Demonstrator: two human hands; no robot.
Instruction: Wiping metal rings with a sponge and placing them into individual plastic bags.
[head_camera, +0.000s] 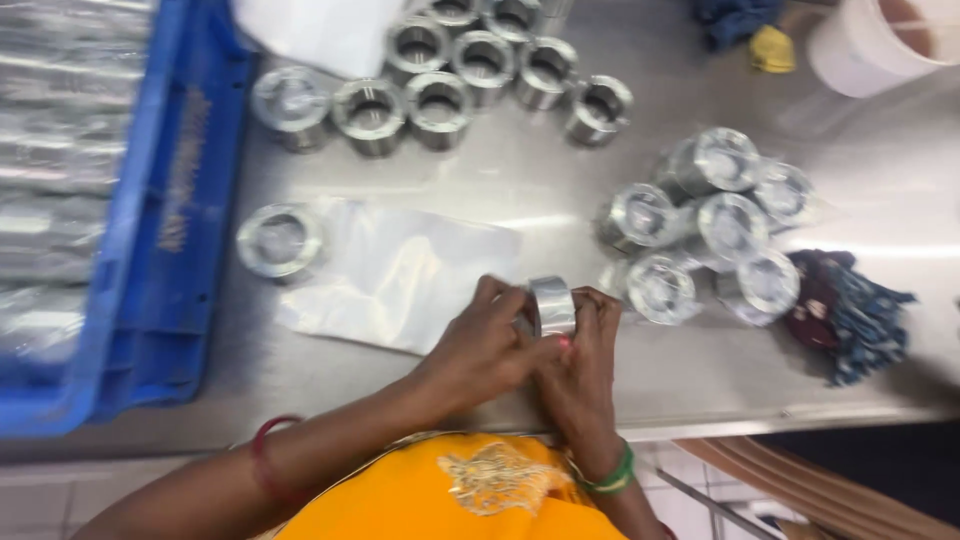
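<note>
Near the steel table's front edge, my left hand and right hand both pinch one shiny cylindrical metal ring beside a clear plastic bag.

- Clear plastic bag: flat on the steel table, centre.
- Bagged metal rings: clustered at right, in clear wrapping.
- Blue crate: left, holding clear-wrapped parts.

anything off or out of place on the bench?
Nothing damaged or spilled. One metal ring sits alone on the corner of the clear plastic bag, apart from both ring clusters. Both hands, left hand and right hand, hold a bagged ring.
</note>
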